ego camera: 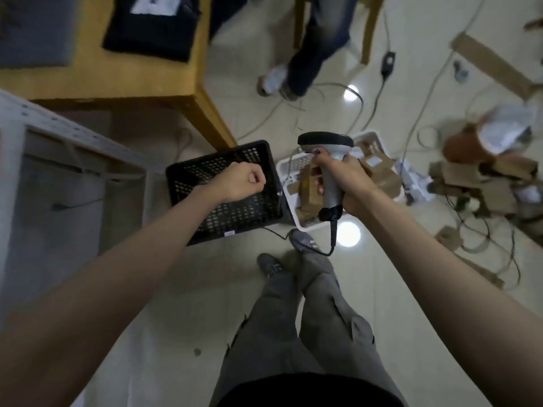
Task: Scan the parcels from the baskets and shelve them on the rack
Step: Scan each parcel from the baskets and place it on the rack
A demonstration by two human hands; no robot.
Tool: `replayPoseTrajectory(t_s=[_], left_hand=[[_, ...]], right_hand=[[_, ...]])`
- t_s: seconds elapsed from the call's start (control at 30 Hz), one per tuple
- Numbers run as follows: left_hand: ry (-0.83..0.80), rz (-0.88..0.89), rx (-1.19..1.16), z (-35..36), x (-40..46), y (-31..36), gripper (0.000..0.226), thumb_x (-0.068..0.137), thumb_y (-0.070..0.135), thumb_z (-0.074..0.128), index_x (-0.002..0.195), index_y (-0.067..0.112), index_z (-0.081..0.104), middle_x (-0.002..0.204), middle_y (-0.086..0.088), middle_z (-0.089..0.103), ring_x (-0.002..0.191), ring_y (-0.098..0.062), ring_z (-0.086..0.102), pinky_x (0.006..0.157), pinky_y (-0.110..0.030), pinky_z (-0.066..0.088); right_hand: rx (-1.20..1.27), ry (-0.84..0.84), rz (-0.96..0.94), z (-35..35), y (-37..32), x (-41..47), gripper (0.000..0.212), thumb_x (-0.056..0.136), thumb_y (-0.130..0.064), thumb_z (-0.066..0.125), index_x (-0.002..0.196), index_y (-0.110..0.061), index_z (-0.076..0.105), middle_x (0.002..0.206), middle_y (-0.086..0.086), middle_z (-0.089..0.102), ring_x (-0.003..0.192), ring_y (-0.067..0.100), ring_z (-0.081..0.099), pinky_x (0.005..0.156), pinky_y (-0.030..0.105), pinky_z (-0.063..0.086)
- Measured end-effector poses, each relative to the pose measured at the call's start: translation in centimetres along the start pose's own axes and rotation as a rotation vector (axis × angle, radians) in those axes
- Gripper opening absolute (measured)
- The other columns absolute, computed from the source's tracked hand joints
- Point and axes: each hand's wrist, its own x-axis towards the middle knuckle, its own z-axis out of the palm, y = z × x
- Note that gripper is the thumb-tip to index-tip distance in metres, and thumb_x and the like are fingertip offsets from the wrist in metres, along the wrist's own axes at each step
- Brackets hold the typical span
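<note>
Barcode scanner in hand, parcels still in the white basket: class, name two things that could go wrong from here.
1. The scanner's cable dangles near the person's shoes; it might snag or trip them.
2. Loose cables and cardboard scraps litter the floor by the white basket, a stumbling hazard while carrying parcels.

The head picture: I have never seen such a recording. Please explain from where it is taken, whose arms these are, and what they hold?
The camera sits on a person's head and looks down, so both arms are that person's own. The right hand grips a barcode scanner with a cable. The left hand is a closed fist holding nothing. On the floor below stand a black basket, which looks empty, and a white basket with brown parcels. The grey rack is at left.
</note>
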Motion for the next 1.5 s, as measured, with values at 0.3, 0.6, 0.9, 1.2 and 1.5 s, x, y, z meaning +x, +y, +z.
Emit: replayPoseTrajectory(t_s=[0.3,0.6,0.9,1.2,1.5], left_hand=[[-0.128,-0.006,0.014,11.8,8.6,4.7,0.012,0.097,0.020,0.061,0.088,0.021,0.068,0.078,0.000,0.065,0.081,-0.019,0.064,0.081,-0.038,0.054],[-0.169,-0.195,-0.063,24.1,21.6,1.6,0.013,0.098,0.021,0.063,0.086,0.026,0.063,0.084,0.009,0.062,0.094,-0.022,0.065,0.079,-0.035,0.054],[-0.005,-0.398,-0.031,37.5,34.7,-3.4,0.080,0.088,0.039,0.072,0.152,0.012,0.033,0.148,-0.014,0.041,0.135,-0.034,0.044,0.105,-0.044,0.046],[0.129,-0.405,0.287,46.8,45.3,-7.0,0.092,0.078,0.053,0.078,0.153,0.028,0.032,0.167,-0.015,0.006,0.148,-0.043,0.017,0.118,-0.050,0.024],[0.306,-0.452,0.251,49.1,47.0,-8.3,0.118,0.061,0.056,0.083,0.156,0.028,0.021,0.161,-0.023,0.015,0.134,-0.043,0.037,0.107,-0.048,0.033]], right_hand=[[0.251,0.274,0.131,-10.5,10.5,4.4,0.002,0.096,-0.012,0.062,0.094,-0.010,0.061,0.069,0.009,0.058,0.048,0.016,0.051,0.044,0.026,0.043],[0.250,0.323,0.250,-15.6,21.1,15.3,0.014,0.097,-0.018,0.064,0.107,-0.009,0.066,0.074,0.006,0.064,0.050,0.014,0.055,0.047,0.026,0.047],[0.198,0.289,0.308,-18.1,31.4,26.6,0.017,0.098,-0.019,0.062,0.112,-0.009,0.065,0.082,0.008,0.066,0.054,0.012,0.059,0.050,0.025,0.051],[0.266,0.300,0.301,-19.3,37.4,33.3,0.015,0.098,-0.015,0.060,0.105,-0.004,0.066,0.073,0.005,0.064,0.053,0.014,0.056,0.046,0.024,0.047],[0.318,0.299,0.316,-18.3,37.9,33.3,0.011,0.098,-0.013,0.059,0.092,-0.008,0.067,0.075,0.008,0.064,0.053,0.013,0.054,0.047,0.024,0.045]])
